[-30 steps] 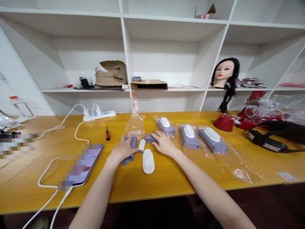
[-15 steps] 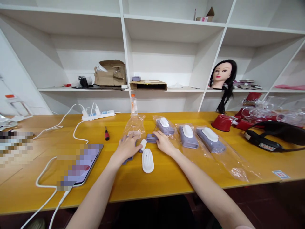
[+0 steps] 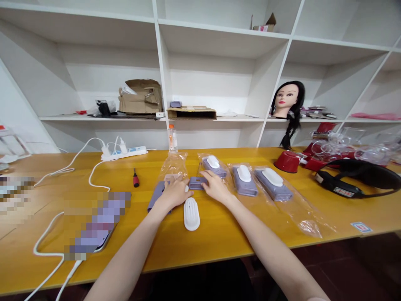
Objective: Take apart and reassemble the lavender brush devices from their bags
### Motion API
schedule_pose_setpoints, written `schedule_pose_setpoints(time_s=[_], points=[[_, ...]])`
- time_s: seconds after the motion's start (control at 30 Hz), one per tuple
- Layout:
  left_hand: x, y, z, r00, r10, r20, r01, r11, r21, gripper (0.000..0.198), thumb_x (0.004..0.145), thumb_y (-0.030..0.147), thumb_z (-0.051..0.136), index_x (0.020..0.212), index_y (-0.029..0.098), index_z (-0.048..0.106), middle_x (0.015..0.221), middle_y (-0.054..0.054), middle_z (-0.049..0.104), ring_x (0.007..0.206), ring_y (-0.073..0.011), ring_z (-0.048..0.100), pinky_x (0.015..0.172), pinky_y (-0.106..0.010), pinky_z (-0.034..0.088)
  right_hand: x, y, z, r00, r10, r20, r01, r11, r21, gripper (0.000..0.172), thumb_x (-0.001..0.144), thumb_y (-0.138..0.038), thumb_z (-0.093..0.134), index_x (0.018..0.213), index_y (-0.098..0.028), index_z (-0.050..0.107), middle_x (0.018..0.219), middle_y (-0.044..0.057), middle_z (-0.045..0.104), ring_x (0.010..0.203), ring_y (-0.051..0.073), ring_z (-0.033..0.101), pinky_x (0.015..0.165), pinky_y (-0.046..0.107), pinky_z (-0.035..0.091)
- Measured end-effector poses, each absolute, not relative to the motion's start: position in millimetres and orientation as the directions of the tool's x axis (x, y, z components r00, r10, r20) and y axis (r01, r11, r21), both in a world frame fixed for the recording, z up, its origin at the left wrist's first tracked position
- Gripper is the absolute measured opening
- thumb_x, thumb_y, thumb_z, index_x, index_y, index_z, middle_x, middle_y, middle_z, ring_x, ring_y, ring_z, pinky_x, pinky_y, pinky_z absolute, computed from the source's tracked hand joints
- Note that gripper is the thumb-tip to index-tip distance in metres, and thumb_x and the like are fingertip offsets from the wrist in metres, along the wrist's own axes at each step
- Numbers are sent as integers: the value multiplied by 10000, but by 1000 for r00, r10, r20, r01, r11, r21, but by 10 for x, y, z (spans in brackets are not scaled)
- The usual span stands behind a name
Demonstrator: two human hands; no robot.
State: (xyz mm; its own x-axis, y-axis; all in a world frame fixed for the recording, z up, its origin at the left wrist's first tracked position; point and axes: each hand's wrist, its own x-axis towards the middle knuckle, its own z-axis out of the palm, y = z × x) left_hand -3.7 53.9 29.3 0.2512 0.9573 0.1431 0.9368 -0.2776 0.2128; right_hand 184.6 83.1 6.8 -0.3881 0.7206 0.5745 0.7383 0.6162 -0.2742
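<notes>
My left hand (image 3: 175, 193) lies over the upper end of a lavender fabric strap (image 3: 156, 196), and its fingers almost cover a small white cylinder (image 3: 186, 189). Behind it stands an empty-looking clear plastic bag (image 3: 173, 167). My right hand (image 3: 216, 187) has its fingers on a lavender pad (image 3: 196, 182). Between my hands, nearer me, lies a white ribbed oval piece (image 3: 191, 215). To the right are several clear bags, each holding a lavender pad with a white oval top, the closest being (image 3: 213, 166).
A red-handled screwdriver (image 3: 135, 178), a white power strip (image 3: 123, 153) with cables, and a pixelated phone (image 3: 94, 221) lie left on the yellow wooden table (image 3: 219, 246). A red cup (image 3: 287, 162), a black headband device (image 3: 357, 175) and clear plastic pieces sit right. White shelves stand behind.
The lavender strap has gone from partly raised in my left hand to lying flatter on the table, further left. The white cylinder is now mostly under my left fingers. The view has drifted slightly.
</notes>
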Motion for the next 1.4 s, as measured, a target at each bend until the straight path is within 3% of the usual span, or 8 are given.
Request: schedule_pose_setpoints(time_s=[0.2,0.37,0.47,0.77,0.93,1.03,1.2,1.4], points=[[13,526,180,284,940,191,918,-323,228,554,814,485,432,1310,239,458,1476,-109,291,1339,-401,214,1014,-619,188,2162,782,440,124,811,572,931,105,-350,330,858,-169,380,1141,-122,545,1111,153,580,1074,249,518,925,363,377],[114,504,166,496,845,200,789,-535,302,476,892,478,248,1318,365,427,1498,23,248,1377,-361,105,1017,-649,131,2263,937,273,222,890,399,921,-57,-385,469,746,-317,614,1105,-23,545,987,234,623,907,307,605,771,376,440],[177,493,152,479,856,195,790,-518,330,513,885,492,262,1343,316,412,1478,-35,301,1359,-384,154,1014,-654,98,2280,1009,167,251,898,363,907,-87,-412,234,761,-208,569,935,-60,623,848,221,650,809,293,626,717,364,438],[180,474,122,384,878,285,789,-473,392,501,867,495,334,1282,266,496,1450,-89,344,1349,-381,189,1036,-621,84,2314,1009,269,361,719,594,816,66,-575,288,875,-212,310,812,-142,582,757,98,625,729,200,566,710,303,412],[271,480,206,266,877,400,430,-479,766,427,830,409,447,1166,183,582,1334,-125,494,1190,-265,490,1050,-418,278,2261,858,401,425,585,691,721,243,-649,331,898,-263,268,980,-145,566,936,90,656,839,168,580,741,263,417],[313,439,268,275,954,122,44,-140,989,487,823,483,441,1165,158,563,1264,-170,549,935,-267,650,978,-444,354,2138,682,495,465,455,759,560,514,-650,297,901,-296,314,968,-159,569,1016,94,659,866,167,604,768,280,438],[282,385,345,537,843,33,-387,211,898,583,850,599,281,1298,257,430,1260,-128,560,969,-273,641,894,-468,412,1798,376,495,237,349,907,479,770,-422,187,900,-225,351,838,-199,526,1111,96,637,1032,181,593,877,347,438],[168,560,347,69,996,59,-787,18,617,308,875,342,431,1053,153,597,909,-59,696,822,-191,653,803,-331,496,1602,266,431,-207,440,874,479,824,-301,155,833,-244,464,948,-197,556,1186,122,579,1133,220,526,930,399,421]])
